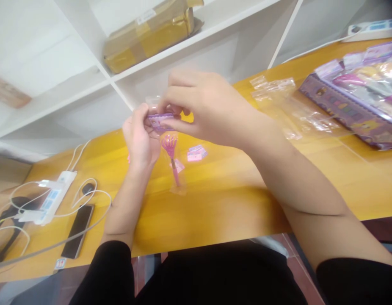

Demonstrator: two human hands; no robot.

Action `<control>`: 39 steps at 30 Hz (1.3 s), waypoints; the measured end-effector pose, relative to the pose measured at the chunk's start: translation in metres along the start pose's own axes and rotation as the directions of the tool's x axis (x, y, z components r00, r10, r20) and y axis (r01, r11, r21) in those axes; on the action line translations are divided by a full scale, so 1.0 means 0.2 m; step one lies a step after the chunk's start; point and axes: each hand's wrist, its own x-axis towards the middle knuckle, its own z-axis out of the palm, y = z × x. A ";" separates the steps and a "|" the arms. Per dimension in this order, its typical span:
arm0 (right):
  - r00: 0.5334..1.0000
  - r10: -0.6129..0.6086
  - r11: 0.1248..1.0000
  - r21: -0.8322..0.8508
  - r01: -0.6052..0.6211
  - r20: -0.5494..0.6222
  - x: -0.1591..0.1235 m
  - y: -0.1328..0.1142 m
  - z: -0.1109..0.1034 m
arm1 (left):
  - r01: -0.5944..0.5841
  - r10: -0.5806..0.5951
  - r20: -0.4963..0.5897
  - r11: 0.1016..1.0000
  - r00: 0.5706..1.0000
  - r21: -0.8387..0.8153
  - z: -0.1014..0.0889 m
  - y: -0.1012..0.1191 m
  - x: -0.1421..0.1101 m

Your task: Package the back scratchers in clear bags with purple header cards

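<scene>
One purple card (155, 121), pinched in the fingers of both left hand (139, 140) and right hand (211, 110), could drop near the wrapped pink tool (169, 146) or small cards (197, 153) on the desk (215, 199) if either grip slackens.

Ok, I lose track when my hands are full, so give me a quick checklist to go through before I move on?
1. Small purple printed card between the fingers of the left hand and right hand: ok.
2. Printing on that card sharp enough to read: not ok, it is blurred.
3. Pink claw-headed stick lying on the yellow wooden table: ok.
4. Thin white cable free of the left forearm: cannot tell, they meet or overlap in view.
5. Clear plastic bags gathered in one neat stack: not ok, they lie spread out.
</scene>
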 end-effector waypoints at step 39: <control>0.984 -0.136 0.952 -0.261 0.162 0.114 -0.02 -0.02 0.03 | -0.022 0.021 0.164 1.000 0.986 0.003 -0.02 -0.05 0.00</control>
